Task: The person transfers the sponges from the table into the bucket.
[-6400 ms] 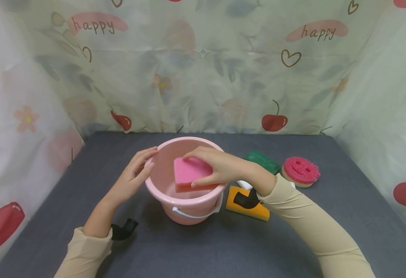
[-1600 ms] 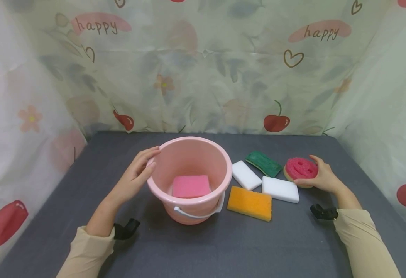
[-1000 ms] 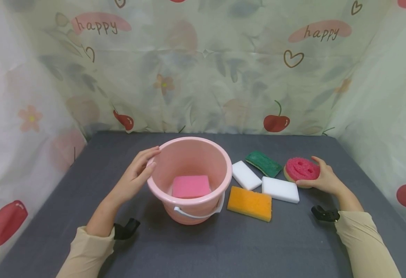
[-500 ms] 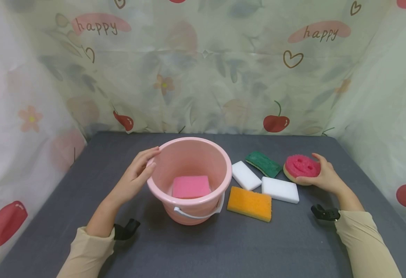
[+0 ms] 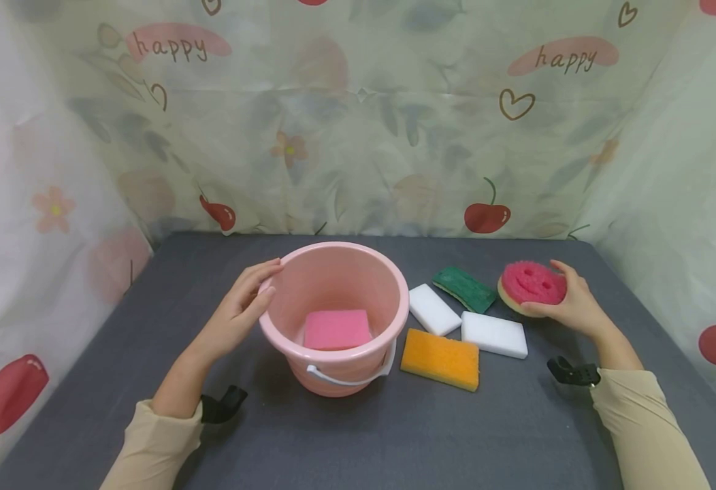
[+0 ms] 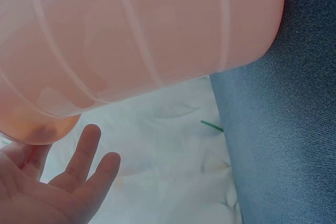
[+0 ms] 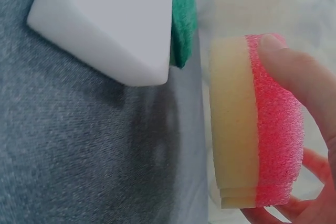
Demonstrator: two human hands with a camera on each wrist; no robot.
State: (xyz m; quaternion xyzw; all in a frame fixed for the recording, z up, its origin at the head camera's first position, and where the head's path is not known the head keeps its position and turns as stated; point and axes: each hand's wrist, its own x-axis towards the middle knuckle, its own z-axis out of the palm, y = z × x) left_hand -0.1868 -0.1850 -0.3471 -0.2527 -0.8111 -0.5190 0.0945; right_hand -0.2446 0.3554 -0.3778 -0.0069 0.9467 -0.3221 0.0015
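Observation:
My right hand (image 5: 578, 306) grips a round smiley-face sponge (image 5: 532, 282), red-pink above and pale yellow below, between thumb and fingers. In the right wrist view the sponge (image 7: 241, 124) is held clear of the dark table, its layered side facing the camera. My left hand (image 5: 235, 306) rests against the left rim of a pink bucket (image 5: 339, 371), its fingertips and thumb at the edge. In the left wrist view the left hand's fingers (image 6: 86, 148) stretch out beside the bucket wall. A pink block sponge (image 5: 336, 329) lies inside the bucket.
Between bucket and right hand lie two white sponges (image 5: 434, 309), a green scouring sponge (image 5: 465, 288) and an orange sponge (image 5: 440, 359) on the dark table (image 5: 358, 442). The bucket's white handle (image 5: 348, 381) hangs down in front. Printed curtains (image 5: 358, 136) enclose the back and sides.
The pink block sponge, earlier in the right hand over the bucket, now lies inside it. The right hand has moved right, taken the smiley sponge and raised it slightly. The left hand stays at the rim.

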